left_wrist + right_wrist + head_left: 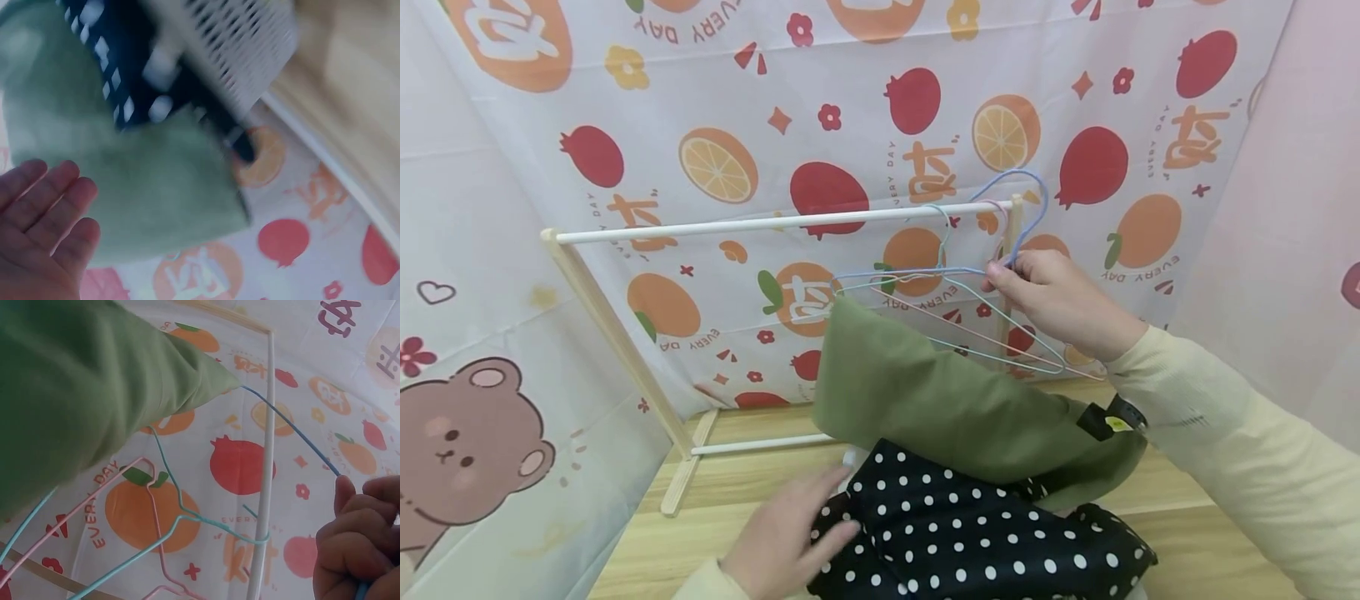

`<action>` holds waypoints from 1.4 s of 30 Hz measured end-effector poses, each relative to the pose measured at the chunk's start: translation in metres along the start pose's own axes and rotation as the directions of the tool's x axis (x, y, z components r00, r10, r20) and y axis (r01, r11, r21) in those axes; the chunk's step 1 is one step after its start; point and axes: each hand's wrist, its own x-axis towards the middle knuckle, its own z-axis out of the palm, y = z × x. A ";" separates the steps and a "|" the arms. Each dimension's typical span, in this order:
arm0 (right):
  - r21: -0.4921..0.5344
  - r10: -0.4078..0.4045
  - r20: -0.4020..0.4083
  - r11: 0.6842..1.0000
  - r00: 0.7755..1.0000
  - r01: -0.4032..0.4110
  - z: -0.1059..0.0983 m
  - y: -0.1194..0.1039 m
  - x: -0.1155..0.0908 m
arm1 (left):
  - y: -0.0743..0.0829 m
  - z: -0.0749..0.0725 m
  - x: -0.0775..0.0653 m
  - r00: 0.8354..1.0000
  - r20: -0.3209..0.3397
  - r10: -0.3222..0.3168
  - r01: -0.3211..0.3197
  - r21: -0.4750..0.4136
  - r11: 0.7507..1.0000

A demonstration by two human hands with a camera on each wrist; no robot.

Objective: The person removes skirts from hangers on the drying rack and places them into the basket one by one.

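My right hand pinches a blue wire hanger near the base of its hook, by the right end of the rack. The hanger's far arm runs into the corner of an olive-green garment, which droops from it. In the right wrist view, curled fingers hold the blue hanger, and its tip goes under the green cloth. Low on the left, my left hand has its fingers extended beside a black garment with white polka dots. The left wrist view shows that palm holding nothing.
A rack with a white rail and wooden posts stands on the wooden table. A mint hanger and a pink hanger hang at its right end. A white perforated basket sits under the garments.
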 end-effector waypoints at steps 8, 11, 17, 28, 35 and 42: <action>-0.001 -0.035 0.009 0.999 0.999 0.035 0.002 -0.001 -0.004 | -0.028 -0.026 0.059 0.984 -0.118 -0.130 0.120 -0.090 0.989; 0.000 -0.048 0.006 0.999 0.999 0.048 0.004 -0.002 -0.005 | -0.035 -0.031 0.080 0.960 -0.201 -0.197 0.170 -0.146 0.975; 0.023 -0.054 0.027 0.998 0.998 0.053 0.005 -0.002 -0.007 | -0.038 -0.037 0.113 0.897 -0.240 -0.370 0.313 -0.245 0.918; -0.016 -0.052 0.033 0.999 0.998 0.052 0.006 0.001 -0.013 | -0.039 -0.041 0.137 0.834 -0.070 -0.548 0.502 -0.315 0.805; -0.018 -0.056 0.035 0.998 0.998 0.057 0.009 0.001 -0.015 | -0.039 -0.040 0.134 0.821 -0.033 -0.570 0.513 -0.396 0.762; -0.002 -0.093 0.036 0.996 0.995 0.093 0.008 0.003 -0.015 | -0.035 -0.039 0.131 0.812 -0.052 -0.581 0.518 -0.396 0.759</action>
